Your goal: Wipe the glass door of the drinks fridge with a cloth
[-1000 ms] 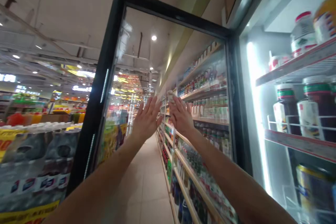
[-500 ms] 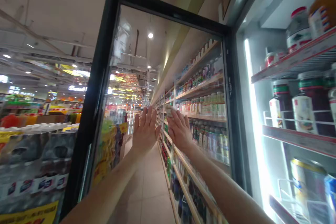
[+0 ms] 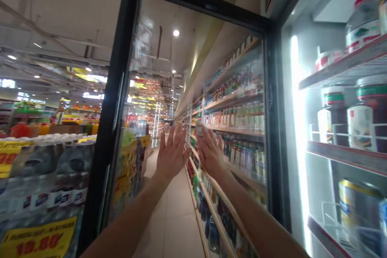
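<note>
A black-framed glass door (image 3: 119,88) of a lit fridge stands swung open in front of me. Both my arms reach out to its see-through pane. My left hand (image 3: 172,153) is flat with fingers spread, palm toward the glass, and appears to lean on it. Just right of it, my right hand (image 3: 211,153) presses a small pale cloth (image 3: 199,130) against the pane. Most of that cloth is hidden behind the fingers, and blur softens its outline.
To the right, fridge shelves (image 3: 347,153) hold bottles, jars and cans beside a bright light strip (image 3: 298,137). Packed bottles (image 3: 54,185) with a yellow price sign (image 3: 39,240) stand at left. Through the glass show a tiled aisle floor (image 3: 178,205) and long drink shelves (image 3: 236,129).
Both hands have shifted slightly right and down in view, the right one with the cloth. The camera view has moved a little too, so the door frame sits higher and further right.
</note>
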`<action>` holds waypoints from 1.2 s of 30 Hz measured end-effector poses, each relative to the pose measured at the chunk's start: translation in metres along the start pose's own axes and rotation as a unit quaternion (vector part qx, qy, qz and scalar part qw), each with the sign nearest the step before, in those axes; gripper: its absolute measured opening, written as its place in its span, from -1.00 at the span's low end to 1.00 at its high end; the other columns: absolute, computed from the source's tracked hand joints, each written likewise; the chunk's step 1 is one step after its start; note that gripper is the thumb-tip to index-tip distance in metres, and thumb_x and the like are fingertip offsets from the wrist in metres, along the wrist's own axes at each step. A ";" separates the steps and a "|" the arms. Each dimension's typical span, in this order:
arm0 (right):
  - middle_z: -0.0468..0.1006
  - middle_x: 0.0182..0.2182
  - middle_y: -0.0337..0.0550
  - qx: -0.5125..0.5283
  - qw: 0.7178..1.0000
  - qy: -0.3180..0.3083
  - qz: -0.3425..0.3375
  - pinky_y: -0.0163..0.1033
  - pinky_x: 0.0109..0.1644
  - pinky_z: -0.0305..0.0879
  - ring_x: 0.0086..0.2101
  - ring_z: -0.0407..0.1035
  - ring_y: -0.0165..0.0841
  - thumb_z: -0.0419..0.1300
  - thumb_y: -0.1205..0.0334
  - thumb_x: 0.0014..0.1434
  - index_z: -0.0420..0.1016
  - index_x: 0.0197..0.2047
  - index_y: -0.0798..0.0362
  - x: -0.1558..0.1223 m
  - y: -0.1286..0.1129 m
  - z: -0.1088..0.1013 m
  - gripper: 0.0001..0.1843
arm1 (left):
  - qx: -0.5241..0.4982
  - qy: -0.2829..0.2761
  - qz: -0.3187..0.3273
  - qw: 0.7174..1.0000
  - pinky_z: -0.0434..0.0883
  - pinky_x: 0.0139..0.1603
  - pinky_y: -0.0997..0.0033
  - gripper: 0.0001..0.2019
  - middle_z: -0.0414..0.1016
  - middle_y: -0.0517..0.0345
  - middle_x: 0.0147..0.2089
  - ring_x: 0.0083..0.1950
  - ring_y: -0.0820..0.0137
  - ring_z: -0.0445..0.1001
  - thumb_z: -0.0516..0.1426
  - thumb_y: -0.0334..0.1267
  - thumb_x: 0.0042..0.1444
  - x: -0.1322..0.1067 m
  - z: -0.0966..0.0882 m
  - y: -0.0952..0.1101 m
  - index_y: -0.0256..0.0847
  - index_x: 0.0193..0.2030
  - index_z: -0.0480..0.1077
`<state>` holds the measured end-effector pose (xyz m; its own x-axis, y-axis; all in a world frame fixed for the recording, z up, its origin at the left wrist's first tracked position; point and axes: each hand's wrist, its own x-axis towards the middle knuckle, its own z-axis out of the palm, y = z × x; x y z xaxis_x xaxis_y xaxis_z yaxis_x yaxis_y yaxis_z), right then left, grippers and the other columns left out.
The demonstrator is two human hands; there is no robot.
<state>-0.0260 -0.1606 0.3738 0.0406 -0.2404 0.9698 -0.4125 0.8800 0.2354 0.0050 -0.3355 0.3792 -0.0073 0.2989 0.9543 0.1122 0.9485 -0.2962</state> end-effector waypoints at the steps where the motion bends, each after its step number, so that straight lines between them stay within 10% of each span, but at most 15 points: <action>1: 0.20 0.25 -0.11 0.003 0.999 -0.007 -0.034 0.05 0.30 -0.15 0.27 -0.06 -0.25 -0.06 0.22 0.23 0.30 0.17 -0.09 -0.002 -0.005 0.001 -0.56 | -0.001 0.001 0.000 1.000 -0.10 0.35 -0.05 -0.37 0.00 -0.05 0.37 0.41 0.14 -0.15 -0.05 -0.12 0.23 0.000 0.000 0.000 -0.26 0.37 -0.17; 9: 0.11 0.27 0.14 -0.062 0.961 0.049 0.266 0.25 0.18 0.00 0.25 0.00 -0.07 -0.13 0.19 0.25 0.23 0.22 0.05 -0.041 0.092 -0.023 -0.50 | 0.001 -0.002 0.000 1.000 -0.13 0.35 -0.08 -0.36 -0.04 -0.06 0.38 0.41 0.11 -0.16 -0.05 -0.15 0.23 0.001 -0.001 0.002 -0.26 0.38 -0.22; 17: 0.20 0.25 -0.11 -0.021 0.999 -0.040 -0.018 0.10 0.30 -0.13 0.28 -0.06 -0.22 -0.06 0.26 0.21 0.24 0.21 -0.12 -0.057 0.032 -0.008 -0.51 | -0.006 0.019 0.003 1.000 -0.06 0.33 -0.06 -0.32 0.02 -0.07 0.36 0.40 0.11 -0.11 -0.03 -0.13 0.22 0.000 0.005 -0.001 -0.21 0.39 -0.27; 23: 0.17 0.24 0.18 -0.078 0.942 0.067 0.321 0.27 0.13 0.08 0.21 0.07 -0.01 -0.15 0.15 0.23 0.22 0.24 0.09 -0.092 0.123 -0.028 -0.46 | -0.027 0.003 -0.009 1.000 -0.12 0.35 -0.08 -0.34 -0.04 -0.06 0.38 0.41 0.11 -0.16 -0.03 -0.14 0.22 0.001 0.003 0.001 -0.21 0.38 -0.24; 25: 0.14 0.25 0.21 -0.067 0.944 0.072 0.315 0.26 0.14 0.07 0.23 0.02 0.01 -0.15 0.16 0.23 0.20 0.24 0.13 -0.090 0.107 -0.023 -0.45 | -0.028 0.004 -0.010 1.000 -0.13 0.35 -0.09 -0.35 -0.03 -0.07 0.38 0.41 0.11 -0.16 -0.03 -0.14 0.22 0.002 0.004 0.001 -0.22 0.38 -0.21; 31: 0.21 0.24 -0.13 0.001 0.999 -0.031 -0.018 0.10 0.32 -0.18 0.30 -0.12 -0.21 -0.04 0.27 0.20 0.24 0.21 -0.11 -0.067 -0.020 0.006 -0.51 | -0.027 0.001 -0.018 0.999 -0.10 0.35 -0.06 -0.37 -0.02 -0.07 0.37 0.41 0.14 -0.17 -0.06 -0.15 0.24 -0.013 0.005 0.005 -0.21 0.38 -0.22; 36: 0.22 0.23 -0.02 -0.034 0.995 -0.001 0.091 0.17 0.28 -0.12 0.27 -0.03 -0.16 -0.09 0.22 0.24 0.25 0.21 -0.07 -0.090 0.034 -0.008 -0.52 | -0.004 -0.007 -0.002 1.000 -0.11 0.36 0.05 -0.37 0.01 -0.02 0.36 0.39 0.20 -0.07 -0.07 -0.15 0.25 -0.039 -0.001 0.011 -0.18 0.38 -0.27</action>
<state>-0.0364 -0.1054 0.2955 -0.0303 -0.0755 0.9967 -0.3508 0.9345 0.0601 0.0076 -0.3367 0.3387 -0.0224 0.2958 0.9550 0.1204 0.9491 -0.2911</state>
